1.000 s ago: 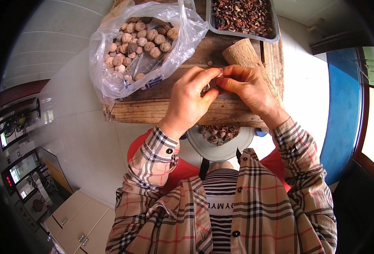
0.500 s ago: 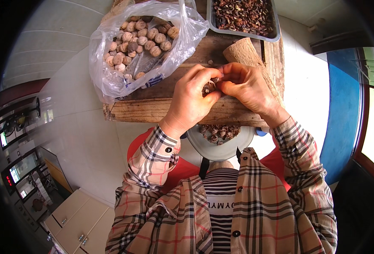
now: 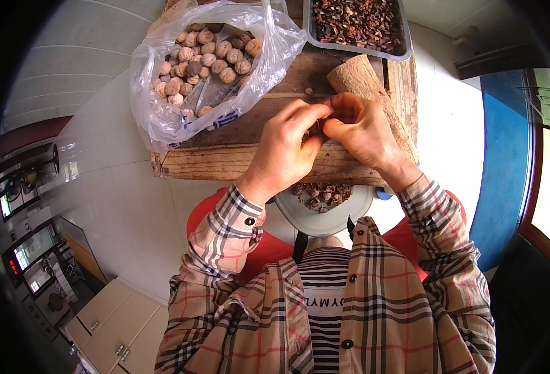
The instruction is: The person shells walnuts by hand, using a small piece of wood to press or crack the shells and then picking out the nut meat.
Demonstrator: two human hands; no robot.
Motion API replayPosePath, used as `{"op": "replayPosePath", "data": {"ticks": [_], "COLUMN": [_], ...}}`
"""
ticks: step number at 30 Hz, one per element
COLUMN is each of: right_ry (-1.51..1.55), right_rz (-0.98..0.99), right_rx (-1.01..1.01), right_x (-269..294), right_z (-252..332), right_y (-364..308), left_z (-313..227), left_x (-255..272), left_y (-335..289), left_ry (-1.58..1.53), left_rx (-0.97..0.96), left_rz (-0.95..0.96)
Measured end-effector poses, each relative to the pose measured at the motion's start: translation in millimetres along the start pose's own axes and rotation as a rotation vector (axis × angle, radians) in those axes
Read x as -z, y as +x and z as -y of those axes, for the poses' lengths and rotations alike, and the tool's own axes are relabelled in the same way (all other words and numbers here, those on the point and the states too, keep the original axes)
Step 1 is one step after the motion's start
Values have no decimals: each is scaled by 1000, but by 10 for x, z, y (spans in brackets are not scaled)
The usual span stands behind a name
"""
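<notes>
Above the near edge of the wooden table (image 3: 194,163), my two hands meet at the fingertips. My left hand (image 3: 285,144) is closed around a brown cracked walnut (image 3: 313,131), mostly hidden by the fingers. The thumb and fingers of my right hand (image 3: 367,134) pinch at the same walnut from the other side; whether a separate piece is between them cannot be seen. Below my hands, a pale round basin (image 3: 350,215) holds broken walnut shells (image 3: 322,196). Whole walnuts (image 3: 208,59) fill part of a clear plastic bag (image 3: 156,121) on the left of the table.
A grey tray (image 3: 357,48) of dark brown fragments stands at the far right of the table. A short log (image 3: 361,78) lies on the right, just beyond my right hand. A small crumb (image 3: 308,91) rests on the boards. Beige cabinets (image 3: 110,324) stand at lower left.
My fingers have closed further over the walnut, so less of it shows. My left hand has shifted slightly right, and the bag and tray stay in place.
</notes>
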State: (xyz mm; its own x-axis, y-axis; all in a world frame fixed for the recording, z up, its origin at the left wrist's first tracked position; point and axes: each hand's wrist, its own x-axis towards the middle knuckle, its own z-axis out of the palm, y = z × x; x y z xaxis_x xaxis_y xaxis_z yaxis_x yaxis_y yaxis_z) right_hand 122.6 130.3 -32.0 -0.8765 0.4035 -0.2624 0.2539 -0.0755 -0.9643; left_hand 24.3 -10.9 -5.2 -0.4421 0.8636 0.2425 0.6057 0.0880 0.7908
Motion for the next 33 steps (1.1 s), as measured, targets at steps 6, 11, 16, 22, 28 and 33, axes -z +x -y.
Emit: {"op": "replayPosePath", "data": {"ticks": [6,11,16,22,28,33], "right_ry": [677,761,183,-941,-1009,-947], "right_rz": [65,92,173,-356,-247,-247], "right_rx": [-208,-307,-259,558,20,62], "right_x": [68,70,94,420,479,435], "right_z": [48,29,175,4,-229,-199], "right_y": [-15,-54,-189,-312,-432,-517], "left_z": [17,76,167,430,552,522], "left_x": [31,23,-89,-437,-570,-613], "left_y": [14,-14,-48,-298,-468,-496], "left_ry": [-63,-86,73,318,148,62], "left_rx": [140,130,38,-73,60,142], "left_rz": [-92,-118,-196,-182,-216,-246]}}
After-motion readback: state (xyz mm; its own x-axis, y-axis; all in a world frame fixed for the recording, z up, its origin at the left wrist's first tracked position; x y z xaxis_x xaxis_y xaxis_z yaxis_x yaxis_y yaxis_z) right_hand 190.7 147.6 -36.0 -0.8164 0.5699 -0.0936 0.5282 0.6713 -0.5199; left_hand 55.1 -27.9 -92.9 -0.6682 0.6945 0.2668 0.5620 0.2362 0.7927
